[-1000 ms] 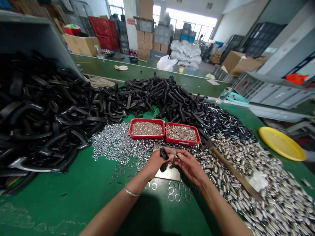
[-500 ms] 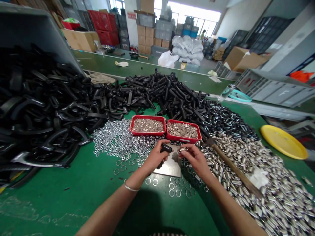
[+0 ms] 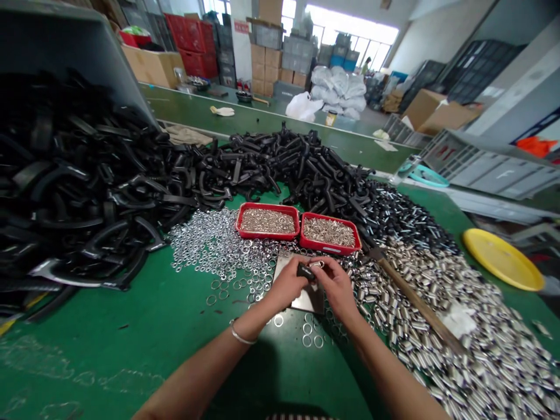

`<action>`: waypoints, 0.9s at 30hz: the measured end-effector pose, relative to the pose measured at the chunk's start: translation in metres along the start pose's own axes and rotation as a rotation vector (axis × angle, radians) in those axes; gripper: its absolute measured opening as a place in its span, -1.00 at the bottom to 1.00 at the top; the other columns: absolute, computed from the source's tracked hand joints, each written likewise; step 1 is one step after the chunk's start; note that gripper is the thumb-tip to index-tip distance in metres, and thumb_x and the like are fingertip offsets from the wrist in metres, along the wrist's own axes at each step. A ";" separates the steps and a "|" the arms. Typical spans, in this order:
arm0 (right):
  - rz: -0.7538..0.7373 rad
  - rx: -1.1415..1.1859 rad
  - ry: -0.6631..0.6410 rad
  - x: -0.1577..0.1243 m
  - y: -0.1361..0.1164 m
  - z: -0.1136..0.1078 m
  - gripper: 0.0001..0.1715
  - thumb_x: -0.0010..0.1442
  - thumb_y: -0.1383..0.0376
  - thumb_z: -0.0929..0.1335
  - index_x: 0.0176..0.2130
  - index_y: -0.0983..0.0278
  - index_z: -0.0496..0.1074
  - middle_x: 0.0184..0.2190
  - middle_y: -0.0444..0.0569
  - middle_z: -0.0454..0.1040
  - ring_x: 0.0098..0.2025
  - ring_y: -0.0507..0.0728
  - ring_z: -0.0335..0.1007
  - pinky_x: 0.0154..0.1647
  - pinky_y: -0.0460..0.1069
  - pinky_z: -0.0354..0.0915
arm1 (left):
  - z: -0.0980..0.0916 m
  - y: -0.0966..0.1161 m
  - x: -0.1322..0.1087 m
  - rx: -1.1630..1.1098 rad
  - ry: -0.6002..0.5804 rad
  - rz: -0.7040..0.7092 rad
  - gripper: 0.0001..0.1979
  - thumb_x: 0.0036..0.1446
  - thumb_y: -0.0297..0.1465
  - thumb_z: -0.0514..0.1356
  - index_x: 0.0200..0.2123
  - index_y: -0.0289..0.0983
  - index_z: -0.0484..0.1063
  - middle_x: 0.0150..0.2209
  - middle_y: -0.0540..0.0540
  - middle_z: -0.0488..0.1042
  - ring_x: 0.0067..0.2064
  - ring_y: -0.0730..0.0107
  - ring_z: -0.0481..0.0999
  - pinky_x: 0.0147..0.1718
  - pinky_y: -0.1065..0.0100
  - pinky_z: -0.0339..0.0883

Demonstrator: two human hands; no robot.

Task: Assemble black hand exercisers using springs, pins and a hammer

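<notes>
My left hand [image 3: 290,284] is closed around a black handle-like part [image 3: 305,272] above a metal plate [image 3: 308,298]. Pinched in the fingers of my right hand [image 3: 337,286] is a small silver coil spring [image 3: 316,264]. The spring is right beside the end of the black part; whether they touch is hard to make out. Several loose flat rings [image 3: 307,333] lie in front of the plate. Just beyond my hands stand a red tray of tiny metal pieces [image 3: 237,223] and a second red tray of small pins or screws [image 3: 301,238].
Black curved parts [image 3: 301,157] are heaped at the back and left, by a tilted grey bin [image 3: 118,64]. Silver nuts or rings [image 3: 201,242] spread at left. Springs [image 3: 490,350] pile at right under a wooden-handled hammer [image 3: 422,303]. A yellow lid [image 3: 503,259] lies far right.
My hands have come together, and the spring in my right hand has moved left to the black part in my left. The view has shifted slightly.
</notes>
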State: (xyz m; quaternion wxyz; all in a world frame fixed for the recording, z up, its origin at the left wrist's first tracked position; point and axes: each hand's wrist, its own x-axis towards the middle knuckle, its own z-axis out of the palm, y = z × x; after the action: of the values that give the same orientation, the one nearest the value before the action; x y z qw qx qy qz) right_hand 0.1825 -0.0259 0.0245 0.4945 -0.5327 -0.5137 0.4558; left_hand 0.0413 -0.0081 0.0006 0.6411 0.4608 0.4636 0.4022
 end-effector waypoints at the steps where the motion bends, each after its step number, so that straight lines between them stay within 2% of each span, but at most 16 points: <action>1: 0.008 -0.010 -0.036 0.003 0.001 -0.005 -0.71 0.18 0.09 0.44 -0.14 0.18 0.51 -0.24 -0.06 0.52 -0.24 0.14 0.40 -0.16 0.03 0.35 | 0.003 0.000 -0.002 -0.004 -0.043 -0.044 -0.58 -0.09 -0.47 0.20 -0.08 -0.23 0.33 -0.51 0.10 0.35 -0.64 0.55 0.23 -0.61 0.45 0.11; 4: 0.060 0.022 -0.132 0.011 0.000 -0.022 -0.72 0.18 0.08 0.44 -0.17 0.18 0.53 -0.29 -0.09 0.50 -0.31 0.10 0.36 -0.24 0.00 0.33 | 0.006 0.009 -0.010 -0.053 -0.220 -0.145 -0.53 -0.08 -0.48 0.17 -0.02 -0.24 0.27 -0.52 0.09 0.39 -0.67 0.57 0.20 -0.64 0.47 0.05; 7: 0.102 0.058 -0.237 0.017 -0.011 -0.034 -0.73 0.16 0.08 0.45 -0.21 0.19 0.54 -0.34 -0.11 0.49 -0.34 0.08 0.35 -0.27 -0.01 0.31 | 0.000 0.026 -0.017 -0.164 -0.434 -0.156 -0.50 -0.08 -0.48 0.20 0.00 -0.25 0.26 -0.39 -0.03 0.52 -0.62 0.58 0.27 -0.61 0.47 0.09; 9: 0.099 0.034 -0.297 0.021 -0.020 -0.038 -0.73 0.14 0.07 0.47 -0.22 0.18 0.55 -0.34 -0.11 0.49 -0.35 0.09 0.36 -0.27 0.00 0.32 | -0.005 0.035 -0.019 -0.253 -0.544 -0.168 -0.55 -0.02 -0.40 0.27 -0.02 -0.26 0.28 -0.27 -0.13 0.56 -0.56 0.56 0.36 -0.57 0.46 0.16; 11: 0.079 -0.013 -0.366 0.025 -0.027 -0.038 -0.73 0.15 0.07 0.46 -0.21 0.17 0.55 -0.33 -0.11 0.51 -0.32 0.10 0.39 -0.23 0.02 0.33 | -0.009 0.039 -0.019 -0.301 -0.592 -0.198 -0.61 0.08 -0.26 0.28 -0.06 -0.27 0.31 -0.24 -0.20 0.57 -0.54 0.56 0.39 -0.57 0.47 0.17; 13: 0.033 -0.091 -0.394 0.026 -0.027 -0.040 -0.71 0.18 0.06 0.44 -0.16 0.17 0.54 -0.28 -0.09 0.53 -0.27 0.13 0.42 -0.18 0.04 0.33 | -0.009 0.038 -0.016 -0.293 -0.543 -0.217 -0.65 0.13 -0.18 0.25 -0.13 -0.28 0.31 -0.33 -0.17 0.56 -0.61 0.61 0.32 -0.64 0.50 0.08; 16: -0.095 -0.378 -0.316 0.017 -0.012 -0.054 -0.76 0.25 0.09 0.38 -0.18 0.17 0.53 -0.27 -0.05 0.52 -0.21 0.18 0.40 -0.13 0.09 0.31 | -0.012 0.036 -0.008 -0.292 -0.265 -0.120 -0.72 0.14 -0.20 0.23 -0.22 -0.24 0.26 -0.44 -0.03 0.52 -0.69 0.67 0.17 -0.71 0.55 -0.03; 18: -0.177 -0.660 -0.276 0.002 0.001 -0.068 -0.80 0.29 0.14 0.35 -0.26 0.18 0.52 -0.30 -0.01 0.48 -0.20 0.21 0.37 -0.11 0.12 0.28 | -0.018 0.040 -0.003 -0.310 -0.057 0.008 -0.73 0.17 -0.18 0.19 -0.22 -0.23 0.25 -0.40 -0.03 0.53 -0.66 0.65 0.22 -0.70 0.55 0.05; 20: -0.212 -0.913 -0.264 -0.014 0.012 -0.080 -0.80 0.30 0.17 0.34 -0.28 0.19 0.51 -0.29 0.04 0.46 -0.16 0.25 0.34 -0.11 0.13 0.26 | -0.026 0.046 0.001 -0.294 0.050 0.093 -0.70 0.20 -0.13 0.15 -0.19 -0.24 0.27 -0.32 -0.08 0.56 -0.59 0.60 0.32 -0.64 0.52 0.19; 22: -0.225 -1.090 -0.224 -0.027 0.018 -0.084 -0.82 0.30 0.17 0.34 -0.23 0.20 0.51 -0.26 0.08 0.44 -0.13 0.28 0.32 -0.14 0.13 0.26 | -0.031 0.050 0.002 -0.239 0.036 0.108 -0.67 0.21 -0.10 0.15 -0.16 -0.25 0.31 -0.26 -0.10 0.57 -0.52 0.55 0.41 -0.56 0.48 0.30; 24: -0.237 -1.195 -0.185 -0.032 0.023 -0.080 -0.83 0.29 0.17 0.35 -0.23 0.19 0.51 -0.26 0.10 0.43 -0.13 0.30 0.30 -0.17 0.12 0.26 | -0.031 0.049 0.001 -0.173 -0.057 0.086 -0.67 0.20 -0.10 0.17 -0.17 -0.25 0.34 -0.22 -0.12 0.58 -0.47 0.52 0.46 -0.49 0.46 0.36; 27: -0.235 -1.213 -0.181 -0.026 0.029 -0.072 -0.81 0.31 0.20 0.33 -0.31 0.19 0.51 -0.28 0.08 0.42 -0.15 0.27 0.31 -0.18 0.09 0.26 | -0.024 0.041 -0.002 -0.090 -0.160 0.054 -0.68 0.20 -0.12 0.18 -0.20 -0.26 0.36 -0.19 -0.14 0.58 -0.44 0.51 0.48 -0.47 0.47 0.35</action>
State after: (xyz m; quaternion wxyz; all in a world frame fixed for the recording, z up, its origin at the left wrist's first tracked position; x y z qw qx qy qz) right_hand 0.2551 -0.0555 0.0023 0.1052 -0.6180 -0.7760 0.0689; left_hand 0.0140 0.0057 0.0369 0.6851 0.4745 0.3799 0.4015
